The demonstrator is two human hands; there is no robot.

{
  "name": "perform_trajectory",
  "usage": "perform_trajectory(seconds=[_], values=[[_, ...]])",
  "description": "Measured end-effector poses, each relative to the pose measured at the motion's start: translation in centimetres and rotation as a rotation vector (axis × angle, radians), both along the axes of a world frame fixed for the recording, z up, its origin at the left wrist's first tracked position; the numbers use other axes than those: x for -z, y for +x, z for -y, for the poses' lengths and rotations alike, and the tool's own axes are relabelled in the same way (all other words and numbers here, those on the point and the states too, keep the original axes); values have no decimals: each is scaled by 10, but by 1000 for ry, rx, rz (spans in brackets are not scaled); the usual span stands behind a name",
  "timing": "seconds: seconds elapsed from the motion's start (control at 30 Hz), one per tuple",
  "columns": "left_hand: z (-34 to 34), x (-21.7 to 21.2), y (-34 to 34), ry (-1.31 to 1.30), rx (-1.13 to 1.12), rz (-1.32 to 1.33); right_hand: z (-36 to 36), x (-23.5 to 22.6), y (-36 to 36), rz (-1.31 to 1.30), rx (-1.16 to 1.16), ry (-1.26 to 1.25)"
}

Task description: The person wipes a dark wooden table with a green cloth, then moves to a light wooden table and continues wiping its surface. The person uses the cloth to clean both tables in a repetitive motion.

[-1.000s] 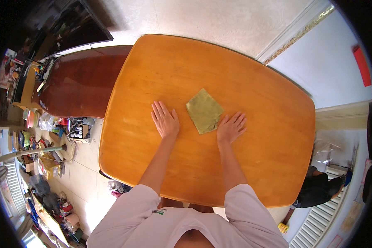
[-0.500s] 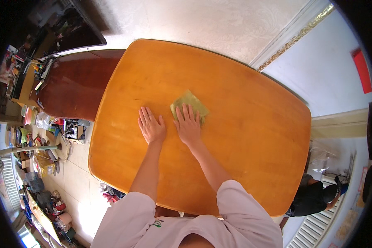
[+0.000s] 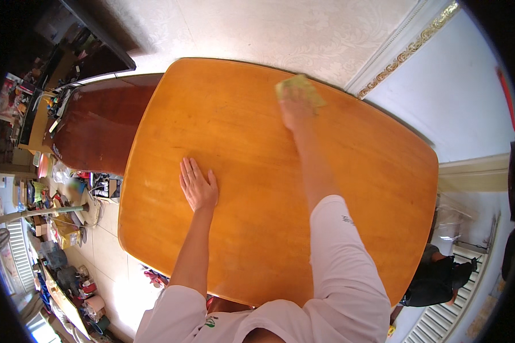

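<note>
A yellow-green cloth (image 3: 311,93) lies at the far edge of the orange-brown wooden table (image 3: 246,228). My right hand (image 3: 296,112) is on top of it, arm stretched forward, keeping hold of the cloth against the surface; motion smears its fingers. Left of the table's middle, my left hand (image 3: 199,187) rests palm down on the bare wood. Its fingers are stretched out, the thumb apart, and nothing is in it.
The far edge meets a pale patterned wall (image 3: 257,40). A dark red glossy table (image 3: 106,123) adjoins on the left, beside a screen (image 3: 100,40). Clutter covers the floor at left. At right, a person in black (image 3: 438,280) is by a white radiator (image 3: 440,320).
My right hand has swept the cloth forward and rightward, from mid-table to the far edge. My left hand now appears slightly farther left and nearer.
</note>
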State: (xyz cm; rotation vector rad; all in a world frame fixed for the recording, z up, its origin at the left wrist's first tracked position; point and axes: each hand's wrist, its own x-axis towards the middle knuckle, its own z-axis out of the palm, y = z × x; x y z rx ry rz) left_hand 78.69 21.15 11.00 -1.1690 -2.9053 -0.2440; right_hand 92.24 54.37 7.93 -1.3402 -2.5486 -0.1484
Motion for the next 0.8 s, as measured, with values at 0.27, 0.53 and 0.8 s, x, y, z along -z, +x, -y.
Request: perform_trajectory(seconds=[0.27,0.53,0.8], values=[[1,1,-1,-30,-2,-39,-23,-7,58,-67,443,-190],[-4,-3,1,-11,26,-39,7,-39,-102,-67,24,-422],[-2,-1,0,-22,7,-18,-8,-22,-112,0,-30,-210]])
